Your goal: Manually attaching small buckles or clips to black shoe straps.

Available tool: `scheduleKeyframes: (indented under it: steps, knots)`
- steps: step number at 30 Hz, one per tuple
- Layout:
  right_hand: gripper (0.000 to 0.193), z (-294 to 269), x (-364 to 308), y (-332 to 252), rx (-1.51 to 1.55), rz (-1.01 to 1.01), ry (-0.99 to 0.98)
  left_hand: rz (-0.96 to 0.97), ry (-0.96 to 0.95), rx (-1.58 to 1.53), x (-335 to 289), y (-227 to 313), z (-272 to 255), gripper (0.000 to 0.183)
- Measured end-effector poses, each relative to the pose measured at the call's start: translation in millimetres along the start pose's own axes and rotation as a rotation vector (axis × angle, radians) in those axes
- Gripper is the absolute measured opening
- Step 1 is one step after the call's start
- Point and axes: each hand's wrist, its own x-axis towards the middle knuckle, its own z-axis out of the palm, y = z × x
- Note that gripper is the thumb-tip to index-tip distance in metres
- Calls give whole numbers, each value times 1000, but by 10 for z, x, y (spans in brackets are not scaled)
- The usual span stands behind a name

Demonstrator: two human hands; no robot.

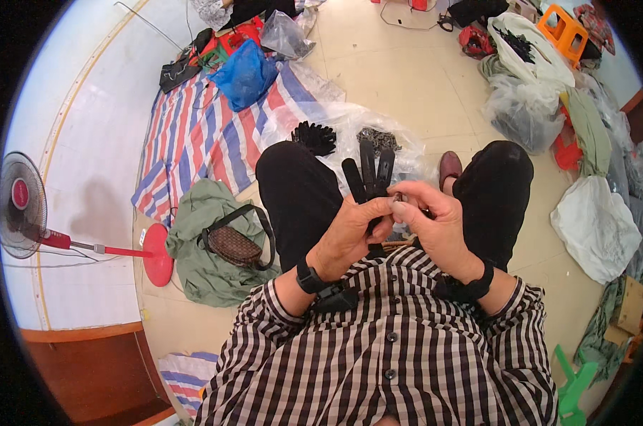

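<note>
Over my lap, my left hand (360, 224) is closed around several long black pieces (368, 170) with rounded ends, which fan upward like fingers. Their lower parts are hidden in the palm. Against it, my right hand (435, 216) pinches with thumb and fingertips at a small dark bit (399, 198), too small to name. The thumbs of both hands nearly meet there. Beyond my knees, clear plastic sheeting (282, 117) carries a heap of similar black pieces (314, 138) and a pile of small grey-brown parts (378, 139).
Left of me stand a red-based fan (158, 255) and a brown bag (235, 246) on green cloth. Farther off lie a striped sheet (186, 142) and a blue plastic bag (243, 74). White sacks (595, 227), clear bags and an orange stool (564, 34) line the right side.
</note>
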Motion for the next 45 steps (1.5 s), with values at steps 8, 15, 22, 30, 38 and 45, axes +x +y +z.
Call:
scheduleKeyframes:
  steps: [8, 15, 22, 30, 38, 45]
  knots:
    - [20, -64, 51, -85, -271, -142, -83, 27, -38, 3, -28, 40, -39, 18]
    - [23, -83, 61, -191, -408, -98, -117, 114, 76, 140, -70, 30, -5, 18]
    - [30, -50, -32, -130, -561, -254, -66, 214, 189, 197, -98, -11, 56, 15]
    - [30, -51, 1, -61, -693, -497, -5, 302, 169, 311, -123, -14, 87, 23]
    - [31, -73, -9, -96, -724, -562, -22, 259, 160, 313, -166, 58, 130, 20]
    - [27, -109, -65, -46, -690, -484, -11, 173, 115, 364, -159, 63, 122, 21]
